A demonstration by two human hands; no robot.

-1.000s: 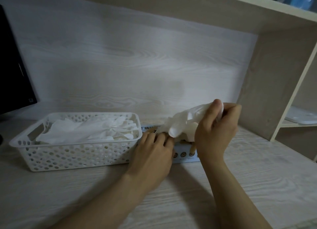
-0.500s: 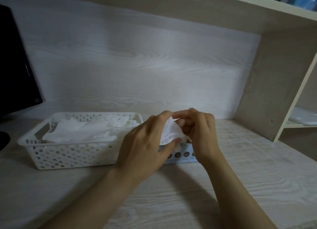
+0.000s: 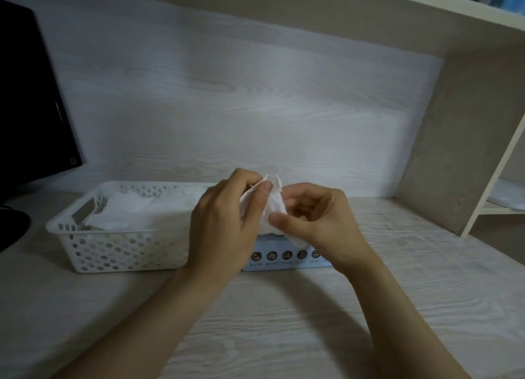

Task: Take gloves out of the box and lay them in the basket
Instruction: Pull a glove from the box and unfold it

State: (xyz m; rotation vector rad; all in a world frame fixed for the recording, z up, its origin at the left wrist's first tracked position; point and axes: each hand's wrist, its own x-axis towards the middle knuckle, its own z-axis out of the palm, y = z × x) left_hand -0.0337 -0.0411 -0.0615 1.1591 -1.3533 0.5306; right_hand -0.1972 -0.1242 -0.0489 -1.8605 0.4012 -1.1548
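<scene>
Pinching one white glove (image 3: 274, 205) between them just above the box (image 3: 284, 260), the left hand (image 3: 224, 225) and right hand (image 3: 318, 222) hold something limp, featherlight and probably clingy, best taken by its edges for spreading in the basket (image 3: 113, 248) alongside.

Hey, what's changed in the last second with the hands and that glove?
The left hand lifted off the box and took hold of the glove, which the right hand had pulled up alone; the right hand lowered it, and both now pinch it bunched above the box. The basket, its pile of gloves and the box stayed put.
</scene>
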